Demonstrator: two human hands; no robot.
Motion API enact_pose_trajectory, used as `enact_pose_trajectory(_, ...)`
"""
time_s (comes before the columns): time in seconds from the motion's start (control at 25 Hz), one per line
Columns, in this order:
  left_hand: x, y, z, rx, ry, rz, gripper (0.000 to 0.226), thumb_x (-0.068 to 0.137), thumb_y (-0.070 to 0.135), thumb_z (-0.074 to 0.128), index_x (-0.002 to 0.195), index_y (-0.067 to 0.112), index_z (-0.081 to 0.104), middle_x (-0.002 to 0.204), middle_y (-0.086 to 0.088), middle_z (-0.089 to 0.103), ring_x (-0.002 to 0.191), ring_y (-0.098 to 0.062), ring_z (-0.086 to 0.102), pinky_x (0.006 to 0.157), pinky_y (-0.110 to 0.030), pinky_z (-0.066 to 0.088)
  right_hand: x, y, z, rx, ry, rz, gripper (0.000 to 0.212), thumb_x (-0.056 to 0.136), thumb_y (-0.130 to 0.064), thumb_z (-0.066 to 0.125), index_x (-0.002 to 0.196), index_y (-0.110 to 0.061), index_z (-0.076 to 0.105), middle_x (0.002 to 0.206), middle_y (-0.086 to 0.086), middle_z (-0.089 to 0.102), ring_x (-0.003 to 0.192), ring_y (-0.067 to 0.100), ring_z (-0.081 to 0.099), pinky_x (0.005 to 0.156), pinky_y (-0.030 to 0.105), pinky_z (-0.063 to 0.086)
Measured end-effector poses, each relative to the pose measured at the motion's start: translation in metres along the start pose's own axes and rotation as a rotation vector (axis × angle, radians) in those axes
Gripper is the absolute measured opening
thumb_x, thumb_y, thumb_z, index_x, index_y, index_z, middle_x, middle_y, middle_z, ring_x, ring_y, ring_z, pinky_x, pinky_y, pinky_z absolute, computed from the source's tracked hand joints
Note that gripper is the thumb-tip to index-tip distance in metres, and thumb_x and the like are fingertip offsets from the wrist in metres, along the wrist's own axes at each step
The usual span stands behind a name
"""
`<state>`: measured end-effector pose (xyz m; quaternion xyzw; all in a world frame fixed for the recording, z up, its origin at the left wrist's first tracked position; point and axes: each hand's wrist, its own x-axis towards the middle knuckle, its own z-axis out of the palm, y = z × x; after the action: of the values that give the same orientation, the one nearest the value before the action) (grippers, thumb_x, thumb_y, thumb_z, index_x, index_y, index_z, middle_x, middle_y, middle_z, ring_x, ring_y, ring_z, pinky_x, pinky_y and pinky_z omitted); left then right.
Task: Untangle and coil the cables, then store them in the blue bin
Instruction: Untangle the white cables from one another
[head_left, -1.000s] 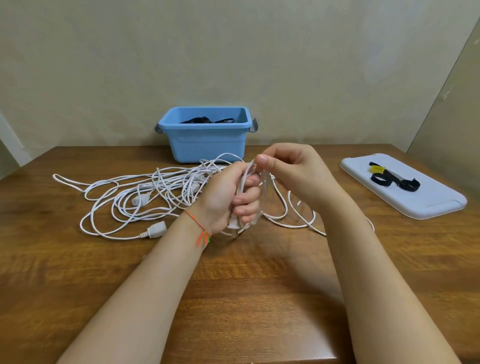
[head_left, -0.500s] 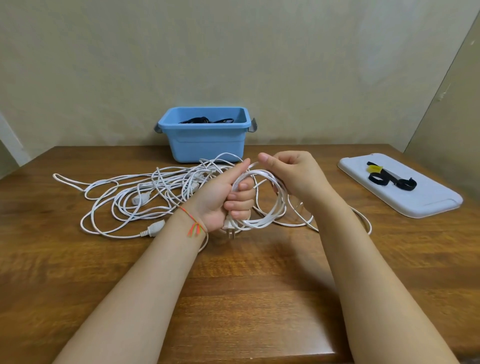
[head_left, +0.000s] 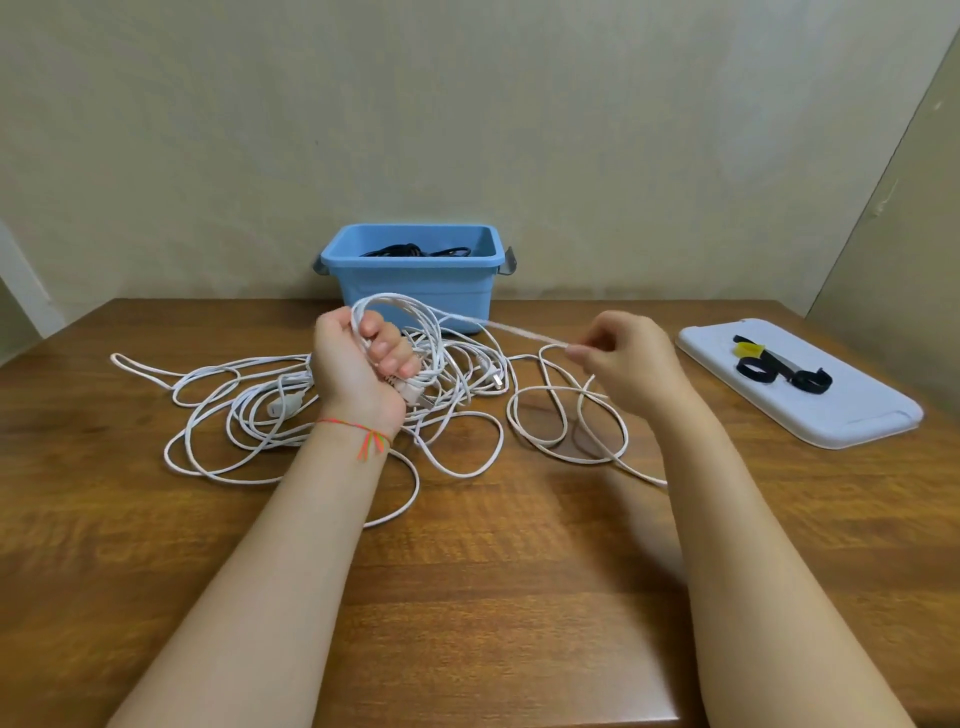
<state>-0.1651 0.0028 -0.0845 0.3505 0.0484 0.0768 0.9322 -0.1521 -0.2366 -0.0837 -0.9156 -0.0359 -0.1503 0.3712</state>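
Left hand (head_left: 363, 371) fisted round coil (head_left: 415, 332), right hand (head_left: 618, 358) pinching taut cable (head_left: 514, 332); hard pull likely tightens tangle (head_left: 249, 415).

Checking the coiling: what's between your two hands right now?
Head view: one taut stretch of white cable runs from the coil in the left hand to the right hand.

Both forearms reach forward. The left hand (head_left: 361, 366) is a raised fist, fingers curled round looped cord; the right hand (head_left: 626, 358) pinches one strand, held apart.
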Motion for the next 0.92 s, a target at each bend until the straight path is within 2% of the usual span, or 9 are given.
enact_pose_trajectory(0.12,-0.012,-0.011,0.014,0.248,-0.171,0.096,0.039,0.104,0.026,0.031,0.068,0.017,0.041,0.051,0.001,0.045,0.045,-0.015,0.044,0.047,-0.025,0.044,-0.01,-0.022,0.013,-0.196,-0.263,-0.156,0.01,0.09,-0.026,0.07,0.081,-0.027,0.067,0.074,-0.011,0.06,0.074,0.013,0.054,0.065,0.027,0.038)
enact_pose_trajectory(0.2,-0.019,-0.018,0.018,0.583,-0.265,0.186,0.038,0.108,0.026,0.028,0.076,0.014,0.046,0.061,-0.005,0.062,0.063,-0.024,0.063,0.066,-0.034,0.058,-0.019,-0.037,0.019,-0.094,-0.437,-0.231,0.012,0.09,-0.025,0.071,0.078,-0.027,0.07,0.068,-0.01,0.059,0.064,0.008,0.049,0.063,0.026,0.038)
enact_pose_trajectory(0.28,-0.021,-0.024,0.017,0.978,-0.336,0.283,0.038,0.108,0.027,0.031,0.077,0.014,0.048,0.066,-0.005,0.062,0.068,-0.023,0.062,0.066,-0.036,0.055,-0.027,-0.047,0.017,0.18,-0.53,-0.278,0.009,0.089,-0.021,0.072,0.082,-0.017,0.076,0.065,-0.006,0.063,0.059,0.003,0.05,0.062,0.017,0.039)
enact_pose_trajectory(0.36,-0.02,-0.028,0.014,1.188,-0.398,0.282,0.039,0.107,0.029,0.035,0.074,0.012,0.046,0.058,-0.002,0.05,0.052,-0.017,0.05,0.049,-0.03,0.042,-0.031,-0.049,0.009,0.457,-0.539,-0.275,0.007,0.089,-0.012,0.071,0.084,-0.008,0.074,0.067,0.0,0.068,0.057,-0.001,0.054,0.06,0.01,0.04)
enact_pose_trajectory(0.48,-0.018,-0.025,0.016,1.052,-0.447,0.046,0.039,0.107,0.029,0.038,0.074,0.009,0.045,0.048,0.0,0.031,0.035,-0.01,0.028,0.038,-0.019,0.023,-0.023,-0.037,-0.002,0.738,-0.447,-0.224,0.011,0.083,-0.01,0.069,0.092,-0.016,0.073,0.072,0.009,0.053,0.055,0.007,0.041,0.055,0.02,0.033)
enact_pose_trajectory(0.6,-0.025,-0.015,0.015,0.875,-0.61,-0.248,0.049,0.101,0.051,0.041,0.069,0.015,0.045,0.045,0.002,0.021,0.034,-0.011,0.018,0.038,-0.018,0.018,-0.012,-0.023,-0.005,0.892,-0.3,-0.158,0.015,0.08,-0.011,0.069,0.087,-0.023,0.076,0.072,0.0,0.055,0.061,0.012,0.041,0.06,0.026,0.033)
enact_pose_trajectory(0.72,-0.031,-0.002,0.015,0.507,-0.775,-0.449,0.043,0.096,0.051,0.043,0.065,0.02,0.045,0.046,0.006,0.016,0.036,-0.009,0.011,0.036,-0.018,0.016,-0.007,-0.019,0.001,0.907,-0.145,-0.069,0.005,0.086,-0.014,0.073,0.086,-0.019,0.074,0.059,-0.004,0.048,0.052,0.012,0.035,0.052,0.025,0.032)
enact_pose_trajectory(0.84,-0.02,0.002,0.012,0.17,-0.577,-0.396,0.044,0.101,0.044,0.038,0.064,0.021,0.042,0.043,0.008,0.02,0.033,-0.006,0.013,0.033,-0.018,0.016,-0.004,-0.011,0.007,0.716,-0.1,0.006,0.008,0.092,-0.017,0.068,0.09,-0.019,0.076,0.051,-0.009,0.044,0.045,0.008,0.033,0.046,0.023,0.029)
enact_pose_trajectory(0.92,-0.011,0.001,0.006,-0.012,-0.393,-0.339,0.046,0.104,0.039,0.037,0.062,0.02,0.041,0.043,0.008,0.023,0.032,-0.005,0.019,0.033,-0.018,0.018,-0.004,-0.008,0.009,0.375,-0.113,0.026,0.008,0.093,-0.024,0.069,0.092,-0.023,0.077,0.051,-0.015,0.049,0.046,0.002,0.039,0.052,0.023,0.032)
